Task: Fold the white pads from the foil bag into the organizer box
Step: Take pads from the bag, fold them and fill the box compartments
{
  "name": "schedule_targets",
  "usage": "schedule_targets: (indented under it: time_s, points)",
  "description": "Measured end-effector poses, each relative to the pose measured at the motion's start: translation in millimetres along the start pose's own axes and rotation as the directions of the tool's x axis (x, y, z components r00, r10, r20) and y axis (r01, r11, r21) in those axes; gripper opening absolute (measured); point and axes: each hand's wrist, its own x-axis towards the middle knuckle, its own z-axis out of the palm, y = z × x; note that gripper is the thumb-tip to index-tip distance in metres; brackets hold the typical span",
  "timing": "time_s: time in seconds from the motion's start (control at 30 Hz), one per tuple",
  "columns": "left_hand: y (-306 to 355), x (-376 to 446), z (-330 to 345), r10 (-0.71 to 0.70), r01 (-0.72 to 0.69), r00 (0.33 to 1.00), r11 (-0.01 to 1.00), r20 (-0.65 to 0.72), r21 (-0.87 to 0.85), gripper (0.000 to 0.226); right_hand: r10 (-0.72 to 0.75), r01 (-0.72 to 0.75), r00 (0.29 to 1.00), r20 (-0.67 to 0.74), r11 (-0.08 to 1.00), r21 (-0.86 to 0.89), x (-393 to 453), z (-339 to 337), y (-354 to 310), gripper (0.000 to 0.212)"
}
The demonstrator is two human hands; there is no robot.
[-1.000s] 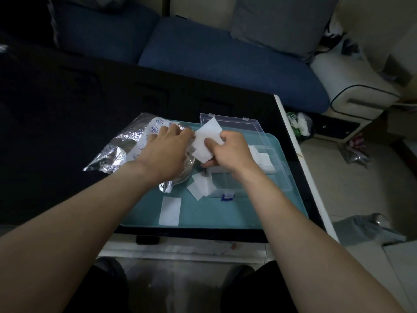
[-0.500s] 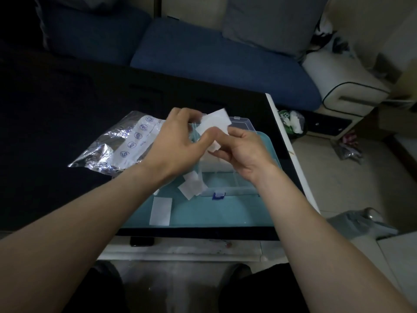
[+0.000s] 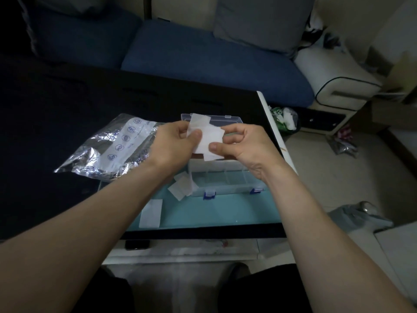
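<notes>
White pads (image 3: 206, 138) are pinched between the left hand (image 3: 174, 143) and the right hand (image 3: 246, 146), thumbs on top. Under the hands sits the clear organizer box (image 3: 225, 177) on a teal mat (image 3: 225, 211). Left of the hands lies the foil bag (image 3: 108, 147). Past them is a blue sofa (image 3: 203, 57).

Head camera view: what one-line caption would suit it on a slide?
Both hands, left and right, pinch a white pad above the open organizer box.
</notes>
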Motion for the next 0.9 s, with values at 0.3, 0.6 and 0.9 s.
schedule_targets:
  time_s: [0.3, 0.6, 0.9]
  points:
    - [-1, 2, 19, -0.003, -0.005, 0.992, 0.998, -0.125, -0.064, 0.007, -0.02, 0.022, 0.999, -0.027, 0.995, 0.096, -4, -17, 0, 0.031]
    - [2, 5, 14, -0.079, 0.04, 0.98, 0.977, -0.185, -0.21, 0.005, 0.01, 0.002, 0.999, -0.042, 0.964, 0.265, -1, -34, -1, 0.023]
    - [2, -3, 27, -0.058, 0.05, 0.998, 0.962, -0.024, -0.27, 0.004, -0.004, 0.009, 0.999, -0.033, 0.987, 0.163, 6, -8, 7, 0.016]
